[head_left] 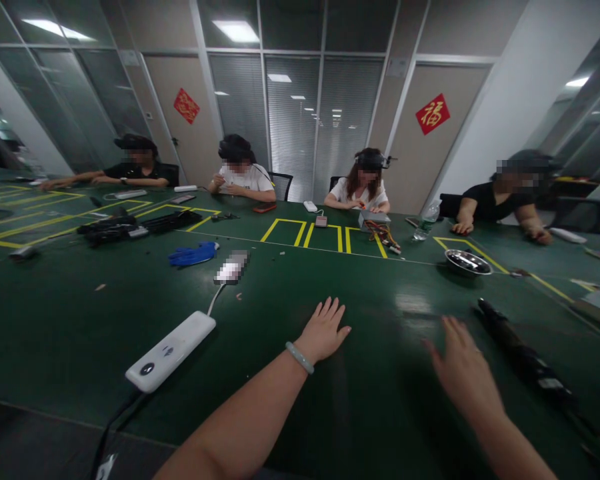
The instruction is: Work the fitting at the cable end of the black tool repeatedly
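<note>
My left hand (325, 330) lies palm down on the green table (370, 413), its fingers spread and holding nothing. A pale bangle (299, 358) circles that wrist. To the right, my right hand (463, 370) is open and slightly blurred, with nothing in it; whether it touches the tabletop I cannot tell. Close beside it on the right lies a long, narrow dark object (525, 357) that resembles a folded umbrella. Left of my left arm is a white power bank-like device (173, 350), joined by a white cable (216, 299) to a blurred-out, phone-like item (232, 267).
A blue glove (194, 254), a black bundle (115, 228), a steel bowl (468, 263) and a plastic bottle (427, 220) are farther off. Loose wires (384, 233) trail from a grey metal box (374, 219). Several people in headgear sit across the table.
</note>
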`<action>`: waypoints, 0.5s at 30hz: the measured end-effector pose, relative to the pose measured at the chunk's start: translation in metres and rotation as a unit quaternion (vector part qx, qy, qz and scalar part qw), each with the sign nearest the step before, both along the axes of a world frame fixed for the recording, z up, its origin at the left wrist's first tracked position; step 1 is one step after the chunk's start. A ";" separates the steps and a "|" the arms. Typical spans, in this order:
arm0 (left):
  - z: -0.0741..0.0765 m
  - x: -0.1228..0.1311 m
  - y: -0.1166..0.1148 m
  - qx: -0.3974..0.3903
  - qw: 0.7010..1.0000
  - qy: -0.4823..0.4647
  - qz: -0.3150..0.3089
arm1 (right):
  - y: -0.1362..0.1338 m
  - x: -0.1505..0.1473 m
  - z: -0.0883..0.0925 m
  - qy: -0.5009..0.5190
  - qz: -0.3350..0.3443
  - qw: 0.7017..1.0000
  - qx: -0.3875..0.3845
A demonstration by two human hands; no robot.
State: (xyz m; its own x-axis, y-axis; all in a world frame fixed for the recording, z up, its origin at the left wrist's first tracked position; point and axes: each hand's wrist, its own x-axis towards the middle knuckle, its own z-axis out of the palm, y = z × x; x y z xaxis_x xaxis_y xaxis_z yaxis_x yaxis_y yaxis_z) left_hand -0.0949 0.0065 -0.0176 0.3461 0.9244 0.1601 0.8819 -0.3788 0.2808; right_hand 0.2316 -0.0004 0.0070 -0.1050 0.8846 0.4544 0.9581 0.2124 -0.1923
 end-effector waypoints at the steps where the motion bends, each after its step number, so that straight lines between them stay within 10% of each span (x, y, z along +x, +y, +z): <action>1: -0.001 0.002 -0.002 0.017 1.000 0.004 -0.008 | 0.001 -0.036 0.005 0.023 0.070 0.997 -0.003; 7: -0.026 0.020 -0.010 0.094 0.989 0.076 -0.085 | -0.025 -0.180 0.016 0.020 0.398 0.913 -0.094; 15: -0.028 0.023 -0.014 0.064 0.994 0.051 -0.079 | -0.030 -0.184 0.013 0.040 0.424 0.889 -0.171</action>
